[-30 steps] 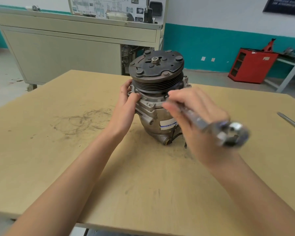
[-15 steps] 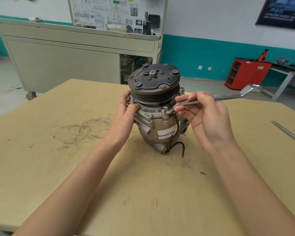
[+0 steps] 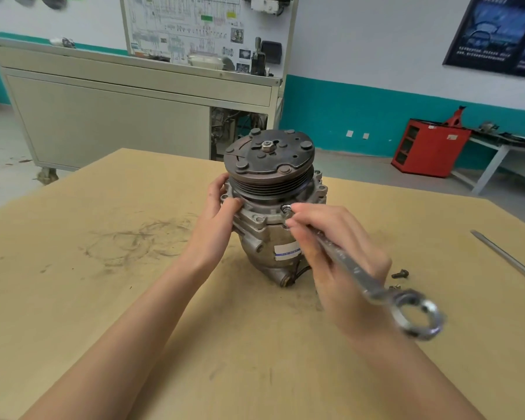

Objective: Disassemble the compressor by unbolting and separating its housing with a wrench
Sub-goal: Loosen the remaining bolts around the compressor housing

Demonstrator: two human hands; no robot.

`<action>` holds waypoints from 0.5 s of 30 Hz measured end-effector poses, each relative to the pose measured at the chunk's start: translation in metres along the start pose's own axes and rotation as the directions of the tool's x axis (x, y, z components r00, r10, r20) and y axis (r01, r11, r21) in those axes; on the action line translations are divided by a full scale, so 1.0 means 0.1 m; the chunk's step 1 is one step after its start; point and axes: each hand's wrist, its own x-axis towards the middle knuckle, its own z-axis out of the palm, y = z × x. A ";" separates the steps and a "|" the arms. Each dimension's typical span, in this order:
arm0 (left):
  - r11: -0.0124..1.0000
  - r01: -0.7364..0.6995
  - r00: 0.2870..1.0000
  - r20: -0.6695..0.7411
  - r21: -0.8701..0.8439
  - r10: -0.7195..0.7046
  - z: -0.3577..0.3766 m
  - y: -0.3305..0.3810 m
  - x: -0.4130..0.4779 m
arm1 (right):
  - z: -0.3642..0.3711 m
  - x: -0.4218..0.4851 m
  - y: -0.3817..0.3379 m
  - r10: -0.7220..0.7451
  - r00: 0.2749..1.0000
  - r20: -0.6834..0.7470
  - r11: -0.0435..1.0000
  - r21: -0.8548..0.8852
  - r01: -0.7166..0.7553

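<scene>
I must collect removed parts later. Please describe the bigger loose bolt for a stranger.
On the wooden table, look right of the compressor, beyond the right hand. The bolt lies there, dark and short; its neighbour by the wrench is tinier, half hidden.

The dull grey cast-metal compressor [image 3: 270, 237] has a rusty matt pulley plate [image 3: 269, 153]. The shiny silver steel wrench [image 3: 361, 274] looks smooth. The tan wooden table [image 3: 134, 298] is matt, with dark smudges.
</scene>
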 end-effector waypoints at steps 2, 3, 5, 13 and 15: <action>1.000 -0.007 1.000 -0.002 0.004 0.007 -0.01 0.00 0.00 | 0.02 -0.03 0.00 -0.120 0.992 0.026 0.988 -0.092 0.121; 1.000 -0.008 1.000 -0.002 0.002 0.008 -0.01 0.00 0.00 | 0.02 -0.05 0.01 -0.120 0.992 0.029 0.990 -0.076 0.122; 1.000 -0.004 1.000 0.007 -0.003 0.004 -0.01 -0.01 -0.01 | 0.00 -0.02 0.04 0.122 0.992 0.014 0.974 0.192 -0.122; 1.000 0.012 1.000 0.024 -0.014 -0.012 0.00 0.00 0.00 | -0.09 0.35 0.37 0.689 0.595 0.413 0.200 0.681 -0.705; 1.000 0.022 0.999 0.027 -0.013 -0.021 -0.01 0.00 0.00 | -0.08 0.30 0.29 0.689 0.689 0.225 0.394 0.682 -0.616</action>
